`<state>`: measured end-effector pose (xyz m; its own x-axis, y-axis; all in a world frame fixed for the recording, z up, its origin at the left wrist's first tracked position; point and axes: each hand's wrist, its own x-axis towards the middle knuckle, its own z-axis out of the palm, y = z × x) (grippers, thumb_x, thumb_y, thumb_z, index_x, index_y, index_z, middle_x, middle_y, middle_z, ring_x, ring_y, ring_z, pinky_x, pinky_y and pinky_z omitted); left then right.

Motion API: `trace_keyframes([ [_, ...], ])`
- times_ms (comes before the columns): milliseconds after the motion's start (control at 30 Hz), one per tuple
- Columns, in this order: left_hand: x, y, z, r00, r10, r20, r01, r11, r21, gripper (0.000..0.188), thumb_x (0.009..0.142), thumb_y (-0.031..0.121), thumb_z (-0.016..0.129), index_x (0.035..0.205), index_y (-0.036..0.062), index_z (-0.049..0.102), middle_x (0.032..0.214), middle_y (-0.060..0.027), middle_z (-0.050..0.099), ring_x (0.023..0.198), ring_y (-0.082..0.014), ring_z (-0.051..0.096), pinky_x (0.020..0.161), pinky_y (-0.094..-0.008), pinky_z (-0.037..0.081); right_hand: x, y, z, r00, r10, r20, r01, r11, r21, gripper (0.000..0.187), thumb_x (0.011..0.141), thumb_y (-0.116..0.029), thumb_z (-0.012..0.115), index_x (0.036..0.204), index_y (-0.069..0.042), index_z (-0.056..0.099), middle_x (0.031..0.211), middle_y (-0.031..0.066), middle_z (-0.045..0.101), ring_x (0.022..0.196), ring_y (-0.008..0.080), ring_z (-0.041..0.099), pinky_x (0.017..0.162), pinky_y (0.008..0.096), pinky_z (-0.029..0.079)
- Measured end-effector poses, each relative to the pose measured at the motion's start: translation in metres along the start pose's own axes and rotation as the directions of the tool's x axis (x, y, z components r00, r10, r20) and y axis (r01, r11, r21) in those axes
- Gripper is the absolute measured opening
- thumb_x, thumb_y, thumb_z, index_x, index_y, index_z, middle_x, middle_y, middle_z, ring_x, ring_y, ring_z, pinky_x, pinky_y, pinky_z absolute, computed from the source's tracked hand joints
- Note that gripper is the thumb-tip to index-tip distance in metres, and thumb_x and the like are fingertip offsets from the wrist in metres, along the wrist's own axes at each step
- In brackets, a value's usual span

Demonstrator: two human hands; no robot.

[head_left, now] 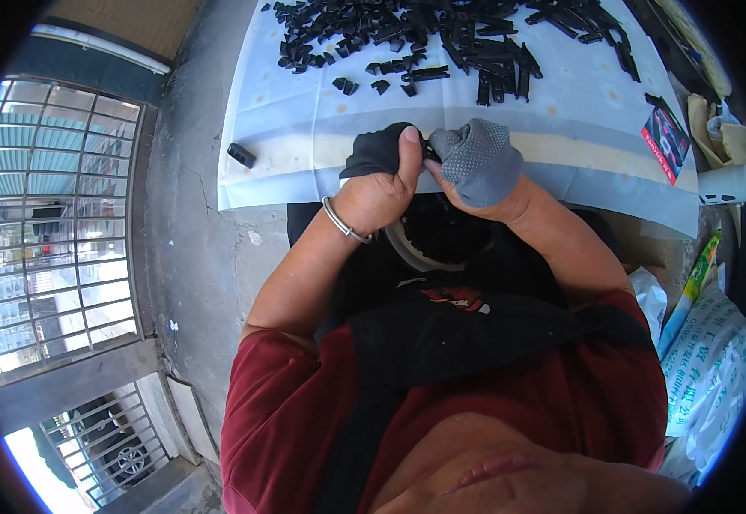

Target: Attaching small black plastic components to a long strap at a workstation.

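My left hand (381, 184) is bare with a metal bangle on the wrist, and it grips a black fabric glove (373, 150), thumb up against it. My right hand (480, 163) wears a grey dotted work glove and pinches a small black part (429, 152) between the two hands. Both hands meet just above my lap, at the near edge of a pale sheet (322, 128) spread on the ground. Many small black plastic pieces (441, 38) lie scattered across the far part of that sheet.
One black piece (241, 155) lies off the sheet on the cracked concrete floor at the left. A barred window (47, 223) fills the left side. At the right sit a red-and-black packet (666, 141), a white cup (724, 184) and printed sacks (707, 360).
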<state>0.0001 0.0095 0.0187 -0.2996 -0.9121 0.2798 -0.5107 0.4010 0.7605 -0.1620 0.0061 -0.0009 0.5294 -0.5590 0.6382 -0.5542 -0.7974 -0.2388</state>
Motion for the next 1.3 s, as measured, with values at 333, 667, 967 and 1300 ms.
trace_keyframes([
  [333, 0.002, 0.006, -0.009, 0.983, -0.157, 0.097, 0.172, 0.97, -0.173, 0.047, 0.094, 0.033, 0.03, 0.07, 0.0007, 0.055, 0.054, -0.0025, 0.051, 0.048, -0.0111, 0.046, 0.047, -0.0247, 0.037, 0.017, 0.008, -0.015, 0.98, 0.118, 0.163, -0.118, 0.993, -0.01, 0.02, 0.072, -0.017, 0.065, 0.086, -0.004, 0.059, 0.08, 0.0083, 0.059, 0.072, 0.0263, 0.053, 0.065, 0.0351, 0.043],
  [667, 0.005, -0.007, 0.001, 0.999, 0.044, -0.022, -0.042, 0.995, 0.087, 0.027, 0.087, 0.015, 0.039, 0.068, 0.0016, 0.052, 0.06, -0.019, 0.053, 0.059, -0.0382, 0.052, 0.053, -0.0414, 0.04, 0.005, 0.011, -0.002, 0.992, 0.078, 0.098, -0.089, 0.989, 0.117, 0.018, 0.075, -0.021, 0.063, 0.083, -0.005, 0.061, 0.079, 0.0094, 0.06, 0.073, 0.0277, 0.057, 0.065, 0.0362, 0.045],
  [967, 0.124, -0.128, -0.087, 0.971, 0.009, -0.237, 0.19, 0.567, 0.802, 0.036, 0.085, 0.037, 0.041, 0.097, 0.01, 0.06, 0.093, -0.0167, 0.061, 0.086, -0.0289, 0.059, 0.076, -0.0383, 0.046, 0.028, 0.03, -0.006, 0.921, 0.21, 0.328, -0.15, 0.968, -0.199, 0.023, 0.079, -0.023, 0.055, 0.092, -0.005, 0.058, 0.091, 0.0132, 0.059, 0.08, 0.0301, 0.057, 0.07, 0.0397, 0.045],
  [1300, 0.137, -0.111, -0.033, 0.997, -0.069, -0.025, 0.068, 0.734, 0.676, 0.029, 0.08, 0.028, 0.049, 0.105, 0.017, 0.057, 0.096, -0.0105, 0.061, 0.088, -0.0295, 0.057, 0.077, -0.0368, 0.045, 0.057, 0.059, 0.008, 0.821, 0.418, 0.389, -0.239, 0.87, -0.431, 0.024, 0.073, -0.017, 0.055, 0.095, -0.008, 0.061, 0.101, 0.0134, 0.059, 0.088, 0.0298, 0.056, 0.078, 0.0392, 0.045],
])
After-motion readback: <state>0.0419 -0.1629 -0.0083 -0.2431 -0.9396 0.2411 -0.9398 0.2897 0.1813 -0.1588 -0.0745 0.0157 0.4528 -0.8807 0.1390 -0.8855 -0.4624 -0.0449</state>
